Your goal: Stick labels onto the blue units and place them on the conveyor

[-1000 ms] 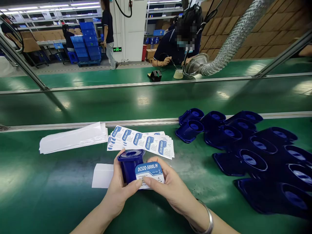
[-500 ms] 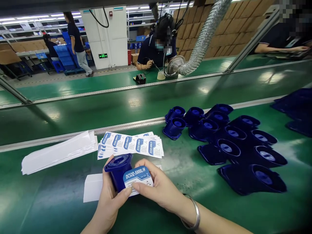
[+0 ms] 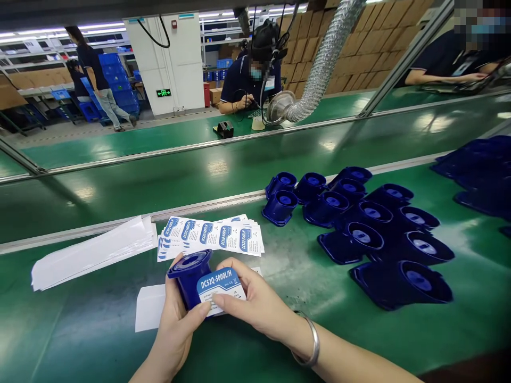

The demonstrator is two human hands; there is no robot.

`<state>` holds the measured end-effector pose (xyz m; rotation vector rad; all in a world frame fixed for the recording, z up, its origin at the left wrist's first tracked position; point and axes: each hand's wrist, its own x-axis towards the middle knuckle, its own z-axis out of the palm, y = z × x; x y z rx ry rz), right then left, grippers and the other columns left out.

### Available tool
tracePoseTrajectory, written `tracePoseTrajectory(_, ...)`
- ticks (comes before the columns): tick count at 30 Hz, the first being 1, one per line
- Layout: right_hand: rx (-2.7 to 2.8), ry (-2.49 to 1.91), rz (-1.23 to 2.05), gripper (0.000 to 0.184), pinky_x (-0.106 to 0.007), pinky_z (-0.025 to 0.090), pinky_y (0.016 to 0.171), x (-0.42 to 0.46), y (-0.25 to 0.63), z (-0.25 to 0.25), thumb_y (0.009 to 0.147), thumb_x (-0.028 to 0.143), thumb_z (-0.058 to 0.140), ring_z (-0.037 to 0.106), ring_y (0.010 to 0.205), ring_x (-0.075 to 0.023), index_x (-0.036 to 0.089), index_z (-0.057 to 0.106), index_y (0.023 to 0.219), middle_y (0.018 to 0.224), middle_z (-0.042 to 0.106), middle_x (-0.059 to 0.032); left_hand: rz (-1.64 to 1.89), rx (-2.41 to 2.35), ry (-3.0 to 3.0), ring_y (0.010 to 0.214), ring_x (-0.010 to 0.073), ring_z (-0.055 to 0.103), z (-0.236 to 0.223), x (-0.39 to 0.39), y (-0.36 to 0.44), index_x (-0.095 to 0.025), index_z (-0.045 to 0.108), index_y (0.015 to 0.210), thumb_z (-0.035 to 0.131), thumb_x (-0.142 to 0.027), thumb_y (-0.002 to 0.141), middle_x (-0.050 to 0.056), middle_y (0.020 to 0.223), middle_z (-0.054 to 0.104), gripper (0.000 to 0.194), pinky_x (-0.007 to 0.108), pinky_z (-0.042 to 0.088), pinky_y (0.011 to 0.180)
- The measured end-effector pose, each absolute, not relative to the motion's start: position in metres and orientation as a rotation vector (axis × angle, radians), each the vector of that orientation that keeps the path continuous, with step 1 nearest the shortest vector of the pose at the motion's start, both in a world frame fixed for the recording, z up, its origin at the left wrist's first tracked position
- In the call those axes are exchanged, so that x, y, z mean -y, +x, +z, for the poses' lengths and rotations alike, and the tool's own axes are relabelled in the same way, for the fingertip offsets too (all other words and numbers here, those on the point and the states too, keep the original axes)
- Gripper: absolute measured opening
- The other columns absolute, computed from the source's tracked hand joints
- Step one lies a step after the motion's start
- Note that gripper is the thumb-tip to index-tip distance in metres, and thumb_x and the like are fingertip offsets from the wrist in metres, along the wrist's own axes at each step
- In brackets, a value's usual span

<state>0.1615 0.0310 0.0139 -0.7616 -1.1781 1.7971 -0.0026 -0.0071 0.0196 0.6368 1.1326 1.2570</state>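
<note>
My left hand [image 3: 178,314] is wrapped round a dark blue plastic housing [image 3: 187,284], its flanged end tilted up. A blue and white label [image 3: 223,287] printed "DC52Q-5000L/H" lies against the housing's side. My right hand [image 3: 255,298] grips this label, thumb on its printed face and fingers behind; its right end stands off the housing. Both thumbs meet near the label's lower left part. Beyond my hands lie several printed label sheets [image 3: 211,236]. Under and beside my left hand is a piece of white paper [image 3: 149,308].
Several more blue housings [image 3: 361,239] stand on the green table at the right, others at the far right edge. A stack of white strips [image 3: 91,252] lies at the left. Across the metal rail a co-worker [image 3: 251,80] sits by a silver duct [image 3: 323,69].
The view has shifted slightly, so the table things sit a little further left. My hands keep nearly the same hold on housing and label. A person in the background has walked left.
</note>
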Motion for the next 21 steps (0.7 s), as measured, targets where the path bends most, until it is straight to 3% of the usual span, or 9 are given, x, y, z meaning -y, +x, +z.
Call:
tracePoseTrajectory(13,1.232,-0.793,1.881,0.040,-0.023,0.039,0.067,-0.026,0.172,0.008,0.090,0.046,0.078,0.049,0.072,-0.0140,0.023,0.050,0.106,0.082,0.055,0.0021,1.330,-0.995,0.750,0.129,0.0328,0.055,0.015,0.016,0.001,-0.033,0.027,0.150,0.083,-0.032,0.076,0.011,0.148,0.051,0.093,0.047,0.046,0.107)
tracePoseTrajectory(21,1.307,-0.884,1.827,0.037,-0.025,0.037,0.064,-0.021,0.180,0.018,0.089,0.051,0.077,0.047,0.071,-0.0158,0.023,0.055,0.099,0.084,0.054,-0.0004,1.304,-0.861,0.916,0.135,0.0333,0.050,0.008,0.022,-0.001,-0.034,0.014,0.152,0.075,-0.030,0.084,0.013,0.149,0.047,0.091,0.050,0.039,0.114)
